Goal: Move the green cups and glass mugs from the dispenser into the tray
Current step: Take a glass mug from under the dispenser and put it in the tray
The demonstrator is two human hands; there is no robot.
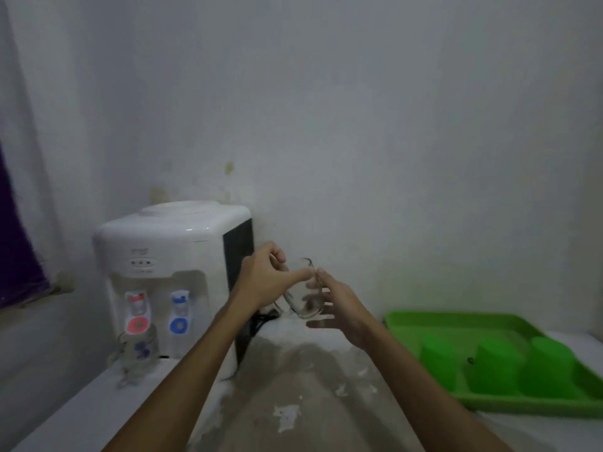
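A clear glass mug [301, 296] hangs in the air right of the white water dispenser [169, 256], tilted. My left hand [264, 278] grips it from the left. My right hand [336, 305] is at its right side with fingers spread, touching or nearly touching the glass. A second glass mug [138, 353] stands under the dispenser's red tap. At the right lies the green tray [408, 324] with three green cups [496, 363] upside down in it.
The dispenser stands on a worn, stained white counter [293, 402] against a pale wall. A black cable [257, 324] trails down beside the dispenser. A purple cloth [16, 256] hangs at the far left.
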